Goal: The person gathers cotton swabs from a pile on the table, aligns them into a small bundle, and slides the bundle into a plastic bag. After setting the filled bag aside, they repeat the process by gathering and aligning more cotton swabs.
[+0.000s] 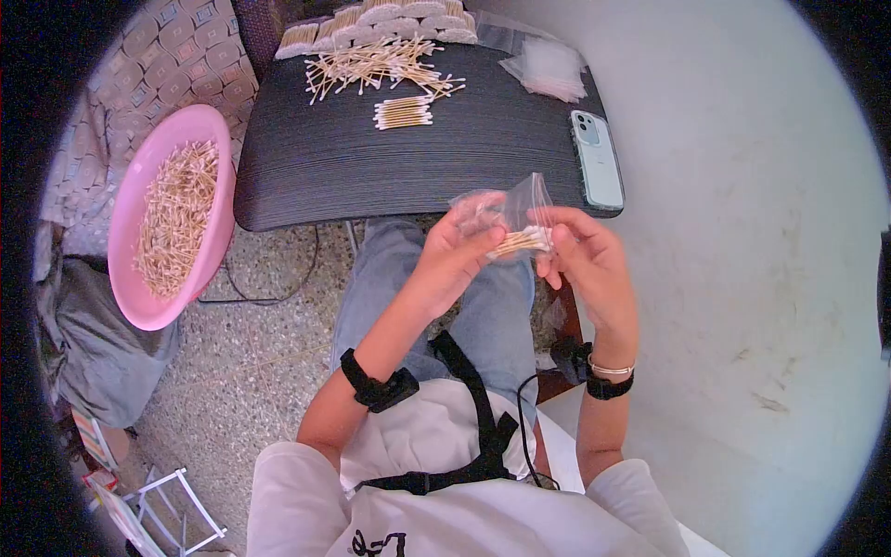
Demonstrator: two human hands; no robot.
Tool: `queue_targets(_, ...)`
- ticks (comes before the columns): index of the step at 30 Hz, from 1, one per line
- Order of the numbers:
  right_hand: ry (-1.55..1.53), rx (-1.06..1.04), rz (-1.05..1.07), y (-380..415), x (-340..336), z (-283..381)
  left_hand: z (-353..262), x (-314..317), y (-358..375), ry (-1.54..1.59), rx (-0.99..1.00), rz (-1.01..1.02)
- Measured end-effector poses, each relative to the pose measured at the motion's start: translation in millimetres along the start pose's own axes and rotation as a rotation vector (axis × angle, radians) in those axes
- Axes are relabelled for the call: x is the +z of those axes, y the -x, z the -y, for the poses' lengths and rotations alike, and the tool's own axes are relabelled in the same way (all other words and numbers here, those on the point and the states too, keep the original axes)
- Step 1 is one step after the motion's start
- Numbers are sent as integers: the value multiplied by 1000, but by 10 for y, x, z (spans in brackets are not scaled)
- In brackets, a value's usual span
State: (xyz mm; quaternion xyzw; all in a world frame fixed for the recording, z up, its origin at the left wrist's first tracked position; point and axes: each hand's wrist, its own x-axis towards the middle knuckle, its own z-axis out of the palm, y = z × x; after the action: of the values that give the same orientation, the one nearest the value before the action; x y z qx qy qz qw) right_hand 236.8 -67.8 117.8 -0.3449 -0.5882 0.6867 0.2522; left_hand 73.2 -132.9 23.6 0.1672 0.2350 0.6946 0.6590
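Observation:
Just past the table's near edge, above my lap, a clear plastic bag (531,197) is held between my two hands. A small bunch of cotton swabs (522,242) lies inside it, white tips toward the right. My left hand (461,243) pinches the bag and the swabs' left end between thumb and fingers. My right hand (589,258) grips the bag at the swabs' right end, thumb on the near side. On the table, a neat row of cotton swabs (404,112) lies in front of a loose heap of cotton swabs (371,65).
Bundled cotton swabs (380,20) are stacked at the back of the black table (316,176). A pile of clear bags (548,70) and a phone (597,160) lie on its right side. Left of the table stands a pink basin (123,232) full of swabs. A wall (742,232) rises at right.

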Motion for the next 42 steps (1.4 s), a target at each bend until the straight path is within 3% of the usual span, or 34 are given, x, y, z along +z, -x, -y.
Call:
queue_targets(4,-181,40,-33,-19,-19,-116,2,-2,9,-18,-11,-7)
queue_targets(9,-164,86,3,-52,-55,-261,29,-2,10,-85,18,33)
queue_targets(15,-103,101,10,-64,-38,-313,19,19,48,-495,180,-42)
queue_targets(21,-155,129,0,-70,6,-328,-23,3,80,-510,129,-55)
queue_targets(24,-181,87,6,-33,31,-305,12,50,97,-619,303,-77)
queue_targets(27,-83,-66,-8,-12,131,-282,-8,3,106,-676,212,-104)
queue_targets(29,21,-52,-61,-15,147,-292,-16,-73,117,-707,178,-76)
queue_targets(31,119,102,-147,-32,96,-352,-49,-81,134,-702,137,-74)
queue_targets(34,119,-75,-192,-62,99,-423,-126,-79,168,-648,89,-93)
queue_targets(37,318,-180,-238,-36,65,-428,-161,-108,164,-622,95,-65)
queue_targets(42,376,-261,-303,-14,129,-330,-225,-141,140,-671,97,-28)
